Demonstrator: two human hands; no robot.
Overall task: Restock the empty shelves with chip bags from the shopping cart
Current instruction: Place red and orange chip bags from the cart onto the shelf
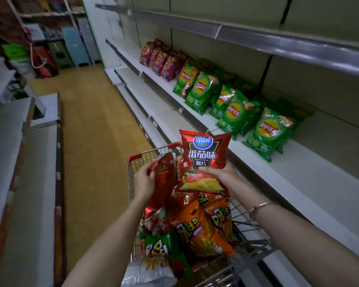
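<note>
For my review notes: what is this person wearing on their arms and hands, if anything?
Both forearms are bare as far as the frame shows, with no sleeves in view. The left hand and right hand wear no gloves. A thin, silver-coloured metal bangle circles the right wrist; the left wrist carries nothing.

Dim, wide-angle bending at edges; far corner perhaps slightly blurred.
</note>
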